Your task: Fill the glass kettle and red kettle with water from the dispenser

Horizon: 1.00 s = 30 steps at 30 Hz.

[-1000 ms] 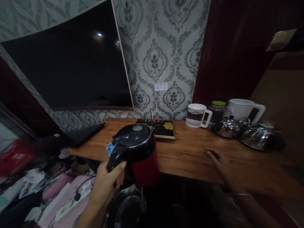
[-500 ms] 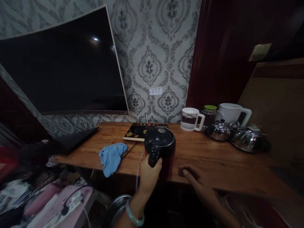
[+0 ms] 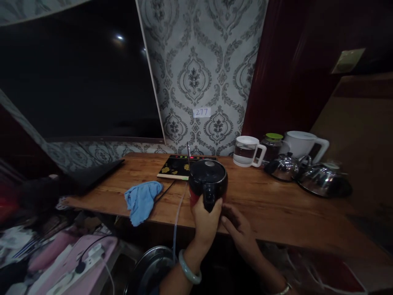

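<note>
My left hand (image 3: 207,217), with a pale green bangle at its wrist, is wrapped round the handle of an electric kettle (image 3: 208,176). The kettle has a black lid and handle over a red body, and stands upright near the front of the wooden table. Just right of its lower side is my right hand (image 3: 238,225), thumb and fingers apart and curved; whether its fingertips touch the kettle I cannot tell. Behind the kettle lies a black stove panel (image 3: 173,166) with gold flowers and lit buttons, with a thin metal spout rising from it.
Left of the kettle a blue cloth (image 3: 143,200) hangs over the edge of the table (image 3: 258,213). At the back right stand a white-handled jug (image 3: 245,152), a green-lidded jar (image 3: 273,141), a white pitcher (image 3: 301,143) and two metal teapots (image 3: 324,180). Below is a metal basin (image 3: 150,266).
The kettle has come more upright and turned slightly, with my left hand still round its handle. My right hand has moved left, close to the kettle's side. The view has shifted a little.
</note>
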Motion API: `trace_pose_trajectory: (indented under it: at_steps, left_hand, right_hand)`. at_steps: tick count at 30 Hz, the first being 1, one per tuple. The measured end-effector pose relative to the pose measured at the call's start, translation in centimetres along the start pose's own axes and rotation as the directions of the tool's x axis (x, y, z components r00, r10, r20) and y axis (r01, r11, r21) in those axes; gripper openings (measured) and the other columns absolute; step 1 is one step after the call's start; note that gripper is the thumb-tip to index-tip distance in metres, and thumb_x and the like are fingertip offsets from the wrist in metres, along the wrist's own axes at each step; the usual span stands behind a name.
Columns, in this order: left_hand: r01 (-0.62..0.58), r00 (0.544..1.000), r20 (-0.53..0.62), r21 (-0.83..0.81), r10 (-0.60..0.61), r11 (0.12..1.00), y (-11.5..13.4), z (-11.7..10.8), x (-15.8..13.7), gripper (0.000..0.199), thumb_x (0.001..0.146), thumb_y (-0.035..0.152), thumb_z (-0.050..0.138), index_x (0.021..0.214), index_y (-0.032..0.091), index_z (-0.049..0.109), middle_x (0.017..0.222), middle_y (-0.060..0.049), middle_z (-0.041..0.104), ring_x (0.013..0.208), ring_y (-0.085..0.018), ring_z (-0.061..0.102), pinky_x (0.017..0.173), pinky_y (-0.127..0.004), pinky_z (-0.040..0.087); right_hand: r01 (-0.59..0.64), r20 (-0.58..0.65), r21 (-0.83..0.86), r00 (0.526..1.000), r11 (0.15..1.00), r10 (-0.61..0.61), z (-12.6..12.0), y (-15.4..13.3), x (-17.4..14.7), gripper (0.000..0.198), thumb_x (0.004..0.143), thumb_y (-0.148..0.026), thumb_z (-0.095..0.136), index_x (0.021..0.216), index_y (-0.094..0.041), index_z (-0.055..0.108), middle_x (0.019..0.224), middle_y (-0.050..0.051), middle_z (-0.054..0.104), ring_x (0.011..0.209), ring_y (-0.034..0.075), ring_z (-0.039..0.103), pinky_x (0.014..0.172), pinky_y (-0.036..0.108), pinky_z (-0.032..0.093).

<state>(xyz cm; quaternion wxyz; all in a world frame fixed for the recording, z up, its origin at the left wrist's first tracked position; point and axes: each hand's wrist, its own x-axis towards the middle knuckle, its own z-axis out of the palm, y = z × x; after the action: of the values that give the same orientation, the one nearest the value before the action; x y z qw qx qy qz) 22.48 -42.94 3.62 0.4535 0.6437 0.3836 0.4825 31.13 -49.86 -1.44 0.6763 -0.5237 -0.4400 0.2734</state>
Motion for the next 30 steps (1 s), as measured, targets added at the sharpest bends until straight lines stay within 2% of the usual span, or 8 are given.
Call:
trace_pose_trajectory:
  at_steps: [5, 7, 9, 11, 14, 18, 25, 30]
  left_hand:
    - [-0.277, 0.945, 0.243, 0.236, 0.219, 0.932, -0.7, -4.3, 0.3, 0.021, 0.086, 0.037, 0.059, 0.082, 0.019, 0.068, 0.075, -0.005, 0.069, 0.070, -0.018, 0.064, 0.064, -0.027, 0.048]
    - [-0.429, 0.902, 0.213, 0.358, 0.375, 0.830, -0.4, -6.7, 1.2, 0.020, 0.089, 0.036, 0.058, 0.083, 0.019, 0.067, 0.079, -0.005, 0.069, 0.075, -0.019, 0.064, 0.070, -0.030, 0.050]
    - [-0.568, 0.814, 0.183, 0.447, 0.551, 0.691, 0.4, -8.3, 2.7, 0.022, 0.087, 0.034, 0.061, 0.103, 0.019, 0.066, 0.099, -0.009, 0.071, 0.095, -0.023, 0.065, 0.085, -0.037, 0.052]
    - [-0.690, 0.707, 0.291, 0.483, 0.645, 0.539, 1.3, -9.0, 4.5, 0.043, 0.088, 0.031, 0.062, 0.129, 0.020, 0.055, 0.127, -0.014, 0.063, 0.120, -0.027, 0.057, 0.100, -0.045, 0.047]
    - [-0.793, 0.602, 0.516, 0.475, 0.609, 0.382, 2.2, -8.9, 7.3, 0.056, 0.090, 0.023, 0.056, 0.144, 0.022, 0.042, 0.147, -0.014, 0.048, 0.133, -0.027, 0.046, 0.108, -0.048, 0.043]
    - [-0.845, 0.528, 0.660, 0.472, 0.534, 0.253, 2.7, -9.0, 9.8, 0.052, 0.088, 0.016, 0.057, 0.139, 0.025, 0.050, 0.142, -0.010, 0.054, 0.127, -0.025, 0.049, 0.106, -0.048, 0.046]
    - [-0.916, 0.331, 0.730, 0.402, 0.598, 0.017, 3.7, -9.2, 12.0, 0.045, 0.088, 0.008, 0.050, 0.131, 0.019, 0.056, 0.131, -0.012, 0.063, 0.116, -0.023, 0.058, 0.099, -0.042, 0.052]
    - [-0.904, 0.264, 0.759, 0.410, 0.596, -0.120, 4.8, -8.6, 12.7, 0.033, 0.091, 0.009, 0.045, 0.120, 0.014, 0.061, 0.114, -0.014, 0.069, 0.103, -0.023, 0.064, 0.088, -0.038, 0.055]
  right_hand:
    - [-0.052, 0.015, 0.037, 0.999, 0.998, 0.052, 0.8, 0.2, -0.6, 0.042, 0.084, -0.053, 0.064, 0.117, -0.027, 0.063, 0.120, 0.009, 0.069, 0.113, 0.028, 0.064, 0.092, 0.042, 0.056]
    - [-0.077, 0.043, 0.037, 0.996, 0.996, 0.075, 1.2, 0.2, -0.8, 0.041, 0.085, -0.052, 0.064, 0.118, -0.027, 0.062, 0.120, 0.009, 0.069, 0.114, 0.028, 0.064, 0.091, 0.042, 0.057]
    - [-0.085, 0.056, 0.026, 0.995, 0.996, 0.084, 1.5, 0.1, -0.8, 0.042, 0.085, -0.053, 0.063, 0.118, -0.027, 0.062, 0.121, 0.010, 0.069, 0.115, 0.028, 0.063, 0.090, 0.042, 0.056]
    - [-0.080, 0.052, 0.018, 0.995, 0.997, 0.079, 1.9, 0.0, -0.8, 0.045, 0.084, -0.055, 0.063, 0.117, -0.026, 0.062, 0.120, 0.010, 0.069, 0.116, 0.028, 0.062, 0.091, 0.042, 0.056]
    - [-0.065, 0.066, -0.004, 0.996, 0.998, 0.065, 2.1, -0.1, -0.6, 0.044, 0.084, -0.056, 0.062, 0.115, -0.024, 0.064, 0.117, 0.010, 0.070, 0.113, 0.028, 0.064, 0.092, 0.040, 0.055]
    - [-0.042, 0.097, -0.006, 0.994, 0.999, 0.042, 2.0, -0.2, -0.6, 0.041, 0.086, -0.053, 0.062, 0.113, -0.023, 0.066, 0.113, 0.008, 0.071, 0.109, 0.028, 0.065, 0.092, 0.040, 0.054]
    - [-0.031, 0.120, -0.005, 0.992, 1.000, 0.032, 2.0, -0.5, -0.3, 0.040, 0.086, -0.051, 0.062, 0.113, -0.023, 0.066, 0.113, 0.009, 0.072, 0.108, 0.028, 0.066, 0.094, 0.042, 0.052]
    - [-0.019, 0.110, -0.052, 0.994, 0.998, 0.025, 2.0, -0.1, -0.2, 0.040, 0.086, -0.051, 0.061, 0.113, -0.023, 0.066, 0.112, 0.008, 0.072, 0.108, 0.029, 0.065, 0.096, 0.044, 0.051]
